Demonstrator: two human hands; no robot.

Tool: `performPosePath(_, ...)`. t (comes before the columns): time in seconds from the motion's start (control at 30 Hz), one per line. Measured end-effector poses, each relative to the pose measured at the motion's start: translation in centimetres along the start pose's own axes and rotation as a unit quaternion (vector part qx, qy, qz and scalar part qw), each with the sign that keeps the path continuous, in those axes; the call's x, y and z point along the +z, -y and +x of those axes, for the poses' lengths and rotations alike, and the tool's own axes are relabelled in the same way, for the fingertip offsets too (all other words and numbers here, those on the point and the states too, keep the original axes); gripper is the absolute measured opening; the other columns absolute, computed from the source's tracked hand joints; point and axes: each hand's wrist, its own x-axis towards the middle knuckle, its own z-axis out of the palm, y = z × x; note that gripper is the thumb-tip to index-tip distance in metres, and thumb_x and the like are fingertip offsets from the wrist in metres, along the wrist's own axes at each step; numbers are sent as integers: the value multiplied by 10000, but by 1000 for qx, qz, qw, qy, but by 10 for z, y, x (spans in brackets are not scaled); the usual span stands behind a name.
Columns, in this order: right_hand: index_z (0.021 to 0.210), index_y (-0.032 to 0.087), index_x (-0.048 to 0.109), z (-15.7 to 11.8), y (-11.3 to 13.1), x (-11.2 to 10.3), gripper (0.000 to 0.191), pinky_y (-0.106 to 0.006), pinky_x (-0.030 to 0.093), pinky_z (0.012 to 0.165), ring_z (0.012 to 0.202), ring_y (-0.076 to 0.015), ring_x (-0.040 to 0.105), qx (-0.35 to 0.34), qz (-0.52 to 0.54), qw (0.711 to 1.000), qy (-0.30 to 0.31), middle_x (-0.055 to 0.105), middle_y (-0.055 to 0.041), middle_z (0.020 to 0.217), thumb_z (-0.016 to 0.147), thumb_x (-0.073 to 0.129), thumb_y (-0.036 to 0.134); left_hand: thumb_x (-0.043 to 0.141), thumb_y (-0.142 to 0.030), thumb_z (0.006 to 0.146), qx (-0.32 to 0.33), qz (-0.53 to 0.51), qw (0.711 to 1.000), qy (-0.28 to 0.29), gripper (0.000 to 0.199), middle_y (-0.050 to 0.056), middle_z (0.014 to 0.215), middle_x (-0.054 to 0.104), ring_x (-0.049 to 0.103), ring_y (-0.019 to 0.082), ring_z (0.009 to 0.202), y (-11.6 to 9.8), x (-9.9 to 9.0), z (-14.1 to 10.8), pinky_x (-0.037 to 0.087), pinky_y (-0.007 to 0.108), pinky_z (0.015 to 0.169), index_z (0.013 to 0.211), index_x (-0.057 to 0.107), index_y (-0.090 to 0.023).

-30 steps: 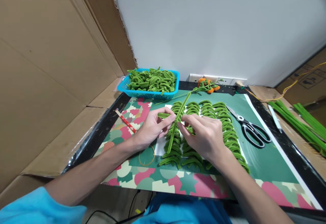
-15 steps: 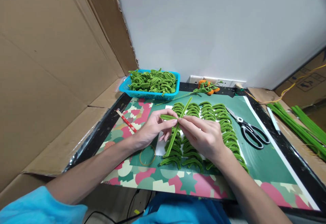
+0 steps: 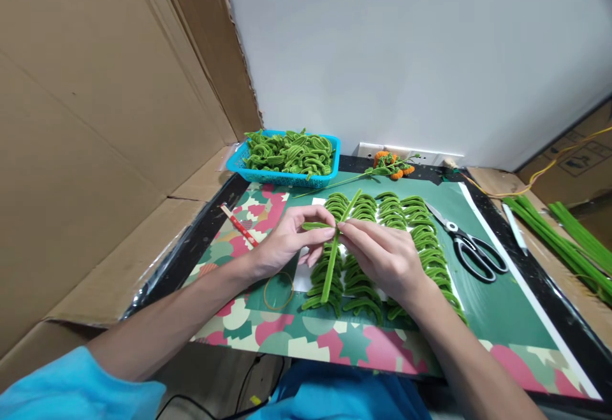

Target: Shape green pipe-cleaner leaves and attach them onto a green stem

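Note:
Thumb and fingers of my left hand (image 3: pixel 297 236) pinch a short looped green fuzzy piece (image 3: pixel 315 225). My right hand (image 3: pixel 382 251) has its fingertips closed where that piece meets a long green fuzzy strip (image 3: pixel 331 267), which crosses it and slants up and down past my fingers. Both hands' fingertips nearly touch, and the exact joint between the pieces is hidden there. Under and beside my hands, curved green fuzzy pieces (image 3: pixel 433 255) lie in several columns on white paper over the green mat (image 3: pixel 497 305).
Behind stands a blue basket (image 3: pixel 306 180) heaped with green pieces, beside an orange flower stem (image 3: pixel 394 164). Scissors (image 3: pixel 471 248), a white pen-like tool (image 3: pixel 515 227) and long green strips (image 3: pixel 554 235) lie right. On the left are a red strip (image 3: pixel 240 225) and a yellow ring (image 3: pixel 278 290).
The long strip's lower end has swung to the right, so the strip hangs steeper. Both hands keep nearly the same place, and the view has shifted slightly.

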Motion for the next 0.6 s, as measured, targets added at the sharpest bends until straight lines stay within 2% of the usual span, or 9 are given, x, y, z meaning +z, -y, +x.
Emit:
performPosePath(0.13, 1281, 154, 706, -4, -2, 0, 242, -263, 652, 747, 908, -195, 826, 0, -7, 1000, 5, 842, -116, 1087, 1049, 660, 102, 863, -405, 878, 14, 4, 1000, -15, 324, -76, 542, 542, 509, 68, 388, 0, 0, 0, 357, 156, 386, 995, 684, -161)
performPosePath(0.27, 1403, 142, 649, -4, -5, -1, 370, -315, 686, 834, 1004, -228, 822, -29, 11, 999, 15, 831, -152, 1121, 1047, 604, 52, 877, -433, 858, 12, 13, 1000, -24, 365, -72, 561, 531, 479, 59, 392, 0, 0, 1, 342, 160, 376, 998, 709, -142)
performPosePath(0.4, 1356, 95, 657, 0, -4, -1, 328, -361, 686, 886, 1029, -256, 812, -47, 11, 998, 28, 820, -183, 1114, 1046, 574, 29, 864, -444, 855, 1, -1, 1000, -17, 360, -68, 578, 534, 469, 54, 396, 1, 0, 2, 337, 155, 383, 947, 678, -149)
performPosePath(0.6, 1279, 146, 687, -1, -5, -2, 243, -334, 646, 797, 926, -224, 789, -19, -1, 998, 55, 814, -137, 1057, 1075, 571, 85, 850, -436, 884, 19, 33, 999, -21, 331, -73, 538, 524, 477, 64, 393, 1, -1, 2, 336, 160, 392, 937, 674, -160)
